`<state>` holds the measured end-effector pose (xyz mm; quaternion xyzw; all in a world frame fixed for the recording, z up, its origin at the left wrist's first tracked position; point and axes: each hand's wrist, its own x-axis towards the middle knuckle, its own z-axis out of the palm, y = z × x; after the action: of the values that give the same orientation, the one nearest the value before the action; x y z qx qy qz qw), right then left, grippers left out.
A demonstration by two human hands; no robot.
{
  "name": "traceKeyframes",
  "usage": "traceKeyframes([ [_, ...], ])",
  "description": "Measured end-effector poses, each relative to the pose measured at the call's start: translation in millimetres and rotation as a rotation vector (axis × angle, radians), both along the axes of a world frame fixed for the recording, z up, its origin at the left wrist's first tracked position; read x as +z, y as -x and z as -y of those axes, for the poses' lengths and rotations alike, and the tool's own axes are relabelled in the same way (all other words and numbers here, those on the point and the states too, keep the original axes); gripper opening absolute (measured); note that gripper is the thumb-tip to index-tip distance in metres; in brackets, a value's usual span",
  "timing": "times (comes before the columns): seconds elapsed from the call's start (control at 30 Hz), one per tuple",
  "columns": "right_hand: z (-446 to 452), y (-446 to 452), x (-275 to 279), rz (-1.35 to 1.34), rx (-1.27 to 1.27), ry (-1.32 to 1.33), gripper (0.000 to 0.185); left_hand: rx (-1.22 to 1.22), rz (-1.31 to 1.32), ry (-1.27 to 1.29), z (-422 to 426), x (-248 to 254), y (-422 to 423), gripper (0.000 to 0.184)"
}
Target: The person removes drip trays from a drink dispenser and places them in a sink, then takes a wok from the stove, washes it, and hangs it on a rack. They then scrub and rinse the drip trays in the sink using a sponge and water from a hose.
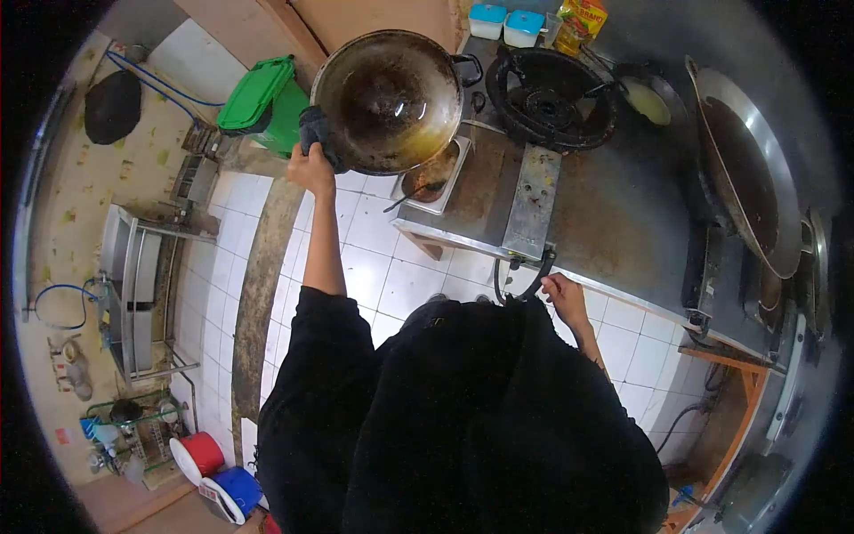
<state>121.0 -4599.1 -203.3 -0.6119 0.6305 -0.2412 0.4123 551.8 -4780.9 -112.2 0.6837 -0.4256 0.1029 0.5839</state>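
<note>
My left hand (311,167) is closed on a handle of the wok (369,116), with a dark cloth (320,133) bunched between hand and handle. The wok is held up left of the stove, its dark, oily-looking inside showing. A second handle (469,69) sticks out on its far side. My right hand (566,298) hangs by the front edge of the counter, fingers loosely bent and apart, near a black hose (536,283). I see nothing in it. Below the wok, a square metal container (442,189) of brownish food has a dark-handled utensil in it.
A black gas burner (551,102) stands on the metal counter (614,214). Behind it are blue-lidded tubs (523,27) and a yellow packet (583,20). A bowl of pale liquid (648,102) and a large pan (743,169) are at right. A green bin (267,102) stands left.
</note>
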Motion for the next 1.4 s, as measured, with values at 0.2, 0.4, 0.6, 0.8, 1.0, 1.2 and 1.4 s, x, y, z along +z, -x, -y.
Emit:
traceKeyframes([
  [0.2,0,5,-7,-0.012,-0.005,0.026,0.035,-0.002,-0.025,0.115,4,-9,-2,0.021],
  [0.4,0,4,-1,-0.034,-0.006,-0.001,0.035,-0.016,-0.024,0.073,-7,1,8,0.018],
  [0.6,1,5,0,-0.014,0.015,-0.01,0.037,-0.138,-0.076,0.166,-15,10,20,0.015],
  [0.8,1,4,2,-0.042,0.026,0.001,0.037,-0.208,-0.058,0.269,-16,7,23,0.013],
  [1.0,1,4,6,-0.049,0.027,0.002,0.036,-0.187,0.013,0.253,-20,9,24,0.011],
  [1.2,2,4,4,-0.082,0.048,0.021,0.035,-0.14,0.05,0.232,-21,8,25,0.013],
  [1.4,2,4,8,-0.087,0.049,0.0,0.034,-0.175,0.028,0.257,-23,9,27,0.014],
])
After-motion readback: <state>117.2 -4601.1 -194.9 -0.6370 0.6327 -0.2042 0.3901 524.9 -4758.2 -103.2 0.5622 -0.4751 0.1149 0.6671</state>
